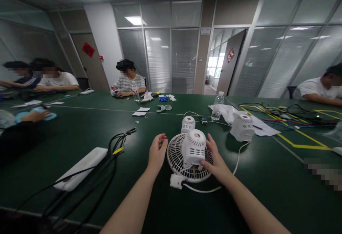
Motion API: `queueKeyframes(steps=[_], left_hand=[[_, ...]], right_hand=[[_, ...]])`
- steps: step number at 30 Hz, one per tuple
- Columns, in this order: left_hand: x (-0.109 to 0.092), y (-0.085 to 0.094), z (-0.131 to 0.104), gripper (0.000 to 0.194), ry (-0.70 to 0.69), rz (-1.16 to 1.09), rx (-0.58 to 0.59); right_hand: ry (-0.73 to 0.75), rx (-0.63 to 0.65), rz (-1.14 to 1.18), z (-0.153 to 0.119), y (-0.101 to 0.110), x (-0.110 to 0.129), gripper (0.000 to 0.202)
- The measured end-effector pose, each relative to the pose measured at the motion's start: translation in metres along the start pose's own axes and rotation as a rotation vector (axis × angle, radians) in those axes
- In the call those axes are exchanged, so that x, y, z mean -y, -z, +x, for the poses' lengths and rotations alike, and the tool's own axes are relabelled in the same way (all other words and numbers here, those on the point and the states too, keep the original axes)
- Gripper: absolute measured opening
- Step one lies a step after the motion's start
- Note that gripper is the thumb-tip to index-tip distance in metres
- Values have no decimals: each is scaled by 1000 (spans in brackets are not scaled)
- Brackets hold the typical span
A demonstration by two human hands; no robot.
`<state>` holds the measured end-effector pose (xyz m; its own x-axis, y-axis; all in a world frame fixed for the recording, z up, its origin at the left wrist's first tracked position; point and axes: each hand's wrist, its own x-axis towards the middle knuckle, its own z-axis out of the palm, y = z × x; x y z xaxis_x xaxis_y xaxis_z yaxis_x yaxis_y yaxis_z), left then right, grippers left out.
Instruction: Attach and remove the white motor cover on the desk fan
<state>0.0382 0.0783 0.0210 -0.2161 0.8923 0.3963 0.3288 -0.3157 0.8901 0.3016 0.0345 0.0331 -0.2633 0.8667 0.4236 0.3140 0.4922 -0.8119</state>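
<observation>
A white fan motor housing (194,146) with vent slots stands on a round white fan grille (175,152) in front of me. My right hand (217,162) is at the housing's right side, thumb against its lower front corner and fingers around the far side. To the left of the grille, my left hand (157,152) is raised with its fingers loosely curved and apart, holding nothing. A white plug (176,181) with a cord lies at the grille's near edge. Behind the grille is a smaller-looking white housing (188,123); another white housing (242,127) stands to the right.
A white power strip (82,168) and black cables (114,155) lie at left. Farther back are a water bottle (218,106), clear fan blades (164,108), blue gloves (162,98) and paper (263,126). Several people sit around the green table (139,202).
</observation>
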Motion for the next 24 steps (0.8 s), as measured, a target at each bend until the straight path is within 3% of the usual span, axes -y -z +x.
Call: queueKeyframes(steps=[5,14,20,24], left_hand=[[1,-5,-5,29,28,37,14],[6,0,-9,29,98,84,21],[7,5,-11,30,138,94,14],[8,6,-13,31,151,117,31]], right_hand=[[-29,16,-140,-1,-13,3,125],[-90,-2,-146,-3,-16,21,123],[-85,40,-122,-4,-9,27,125],[-65,45,-156,-10,10,21,122]])
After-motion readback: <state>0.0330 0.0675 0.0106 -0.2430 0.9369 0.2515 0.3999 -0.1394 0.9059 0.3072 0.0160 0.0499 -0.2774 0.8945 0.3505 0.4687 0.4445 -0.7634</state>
